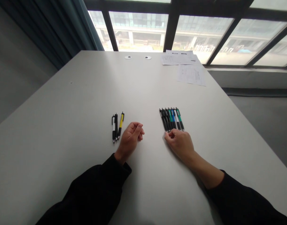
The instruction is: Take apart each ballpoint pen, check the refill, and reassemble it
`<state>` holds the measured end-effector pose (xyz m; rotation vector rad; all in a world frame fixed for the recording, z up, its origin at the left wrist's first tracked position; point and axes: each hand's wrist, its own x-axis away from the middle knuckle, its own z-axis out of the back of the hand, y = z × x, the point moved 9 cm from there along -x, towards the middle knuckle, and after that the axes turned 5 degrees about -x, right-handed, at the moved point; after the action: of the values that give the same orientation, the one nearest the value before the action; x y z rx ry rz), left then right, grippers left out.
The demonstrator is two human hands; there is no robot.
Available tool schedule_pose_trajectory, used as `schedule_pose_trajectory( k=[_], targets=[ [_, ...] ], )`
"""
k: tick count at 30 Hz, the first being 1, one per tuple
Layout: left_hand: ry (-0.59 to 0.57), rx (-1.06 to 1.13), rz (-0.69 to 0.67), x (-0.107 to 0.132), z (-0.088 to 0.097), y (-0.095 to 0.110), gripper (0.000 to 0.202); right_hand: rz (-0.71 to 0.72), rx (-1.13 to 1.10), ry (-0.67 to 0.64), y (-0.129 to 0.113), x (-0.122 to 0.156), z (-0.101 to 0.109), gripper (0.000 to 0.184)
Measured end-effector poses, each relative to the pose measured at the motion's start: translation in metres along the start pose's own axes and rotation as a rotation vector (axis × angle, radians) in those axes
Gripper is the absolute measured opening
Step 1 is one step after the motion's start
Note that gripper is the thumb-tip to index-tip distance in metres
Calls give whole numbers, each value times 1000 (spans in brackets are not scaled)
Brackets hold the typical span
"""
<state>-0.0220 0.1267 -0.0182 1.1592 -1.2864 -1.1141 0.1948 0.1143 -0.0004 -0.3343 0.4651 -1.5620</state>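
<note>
My left hand (130, 139) rests on the white table (87, 93) with its fingers curled together, holding nothing I can see. Just to its left lie three retractable pens (117, 126) side by side, one white and black, one black, one yellow and black. My right hand (179, 143) lies with curled fingertips at the lower ends of a row of several retractable pens (171, 119). Those pens are black, green, blue and white, and they fan slightly. Both forearms come in from the bottom in black sleeves.
Printed paper sheets (190, 70) lie at the table's far right end. Two round white cable grommets (128, 57) sit near the far edge. Beyond the table are a large window (199, 34) and a dark blue curtain (51, 28). Grey floor shows to the right.
</note>
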Motion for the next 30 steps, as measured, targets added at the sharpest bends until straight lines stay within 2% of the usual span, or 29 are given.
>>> schedule_pose_trajectory(
  k=[6, 9, 12, 13, 15, 17, 20, 24, 30],
  targets=[
    [-55, -143, -34, 5, -8, -1, 25, -12, 18, 7, 0, -1, -1, 29],
    [-58, -422, -128, 6, -3, 9, 22, -3, 37, 20, 2, 0, -2, 29],
    [39, -975, -293, 2, 17, 31, 17, 22, 47, 40, 4, 0, -3, 29],
    [105, -1140, -299, -1, 29, 37, 16, 35, 49, 42, 4, 0, -3, 30],
    [233, -1373, -223, -7, 56, 46, 20, 64, 48, 38, 3, -1, -5, 32],
    [290, -1506, -142, -10, 73, 51, 23, 74, 42, 24, 4, -1, -6, 34],
    [240, -1575, -72, -12, 77, 49, 24, 87, 37, 4, 4, -1, -7, 38],
    [189, -1600, -127, -10, 64, 49, 23, 170, 11, 23, -1, 2, -4, 42],
    [165, -1564, -148, -13, 63, 44, 19, 277, -121, 42, -5, 10, -1, 45]
  ],
)
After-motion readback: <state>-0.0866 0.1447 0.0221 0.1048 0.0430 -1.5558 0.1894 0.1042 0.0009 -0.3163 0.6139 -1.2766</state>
